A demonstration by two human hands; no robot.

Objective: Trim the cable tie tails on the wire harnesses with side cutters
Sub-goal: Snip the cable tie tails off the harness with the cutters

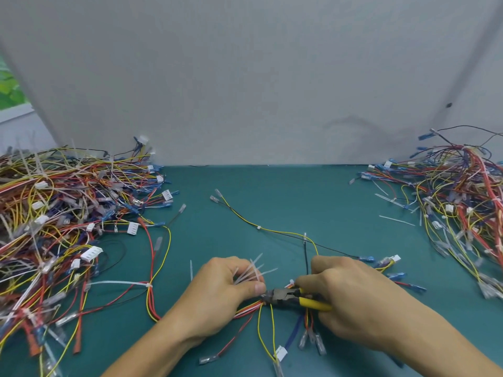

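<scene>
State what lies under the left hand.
Red, white and yellow harness wires run out from beneath the left hand towards the cutters. White tie tails poke from its fingers. The palm hides how the wires lie beneath.

A plain grey partition panel (245, 77) fills the upper half of the frame under even light. A teal bench mat (272, 191) covers the lower half and meets the panel along a straight edge. At far upper left, a green surface (8, 88) sits above a white ledge (16, 114).
</scene>
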